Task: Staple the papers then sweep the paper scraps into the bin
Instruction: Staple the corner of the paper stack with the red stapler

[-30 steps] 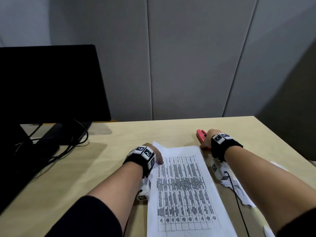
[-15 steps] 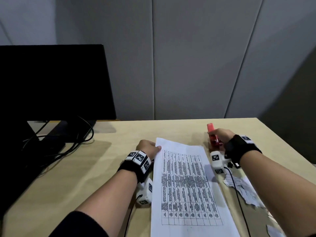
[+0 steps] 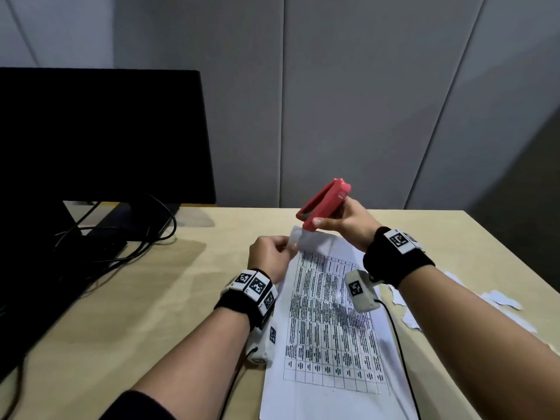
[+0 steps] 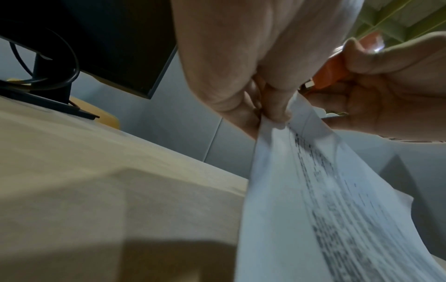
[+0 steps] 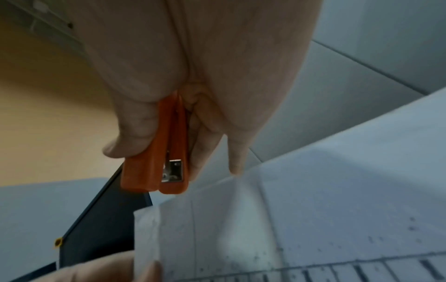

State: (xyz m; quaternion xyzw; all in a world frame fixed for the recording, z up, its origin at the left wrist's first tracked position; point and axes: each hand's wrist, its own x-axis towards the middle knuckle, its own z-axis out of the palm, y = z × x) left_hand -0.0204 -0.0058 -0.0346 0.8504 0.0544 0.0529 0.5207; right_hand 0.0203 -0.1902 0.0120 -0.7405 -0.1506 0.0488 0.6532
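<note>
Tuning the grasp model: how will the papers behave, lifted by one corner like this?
Probably floppy: the left hand pinches only the top corner of the papers, and that end rises while the rest lies on the desk. Likely light, since a fingertip pinch lifts them. The sheets may fan apart until the stapler bites.

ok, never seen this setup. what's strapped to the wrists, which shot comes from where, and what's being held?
No robot here: a person works with bare hands, wearing a camera on the head and one on each wrist.

The wide shot is from the head camera, looking down at a desk. The two close shots look along each hand from the wrist.

The left hand pinches the far corner of the printed papers and lifts it. The right hand grips a red stapler in the air just above that corner, not yet on it.

Torn paper scraps lie on the right. A dark monitor stands on the left.
</note>
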